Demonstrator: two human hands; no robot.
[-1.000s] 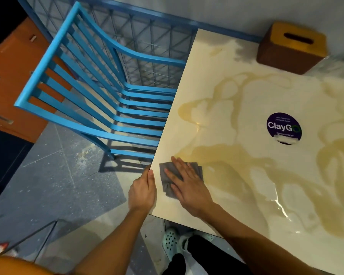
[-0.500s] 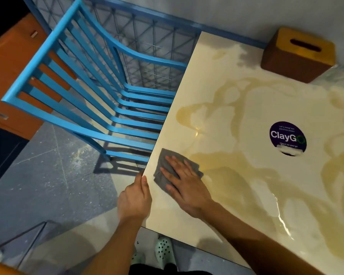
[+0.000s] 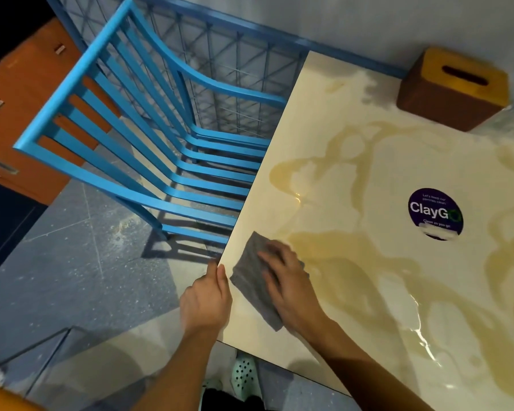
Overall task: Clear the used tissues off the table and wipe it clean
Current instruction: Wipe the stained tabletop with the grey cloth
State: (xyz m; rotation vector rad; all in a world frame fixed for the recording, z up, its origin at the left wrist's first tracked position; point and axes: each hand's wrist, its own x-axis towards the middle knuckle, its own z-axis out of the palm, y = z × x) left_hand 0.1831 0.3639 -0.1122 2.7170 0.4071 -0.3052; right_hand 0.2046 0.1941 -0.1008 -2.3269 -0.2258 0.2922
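A cream table (image 3: 353,161) with pale brown streaks fills the right of the head view. A grey cloth (image 3: 251,277) lies flat near the table's left edge. My right hand (image 3: 288,283) presses on the cloth with straight fingers spread over it. My left hand (image 3: 205,298) rests against the table's left edge beside the cloth, fingers straight and held together. No tissues show on the table.
A blue slatted chair (image 3: 149,137) stands close against the table's left side. A brown tissue box (image 3: 454,87) with a yellow top sits at the far edge. A round purple sticker (image 3: 435,213) is on the tabletop. Orange cabinets (image 3: 21,120) stand at far left.
My right hand has slid the cloth a little along the left edge, away from me. My left hand has followed along the table edge.
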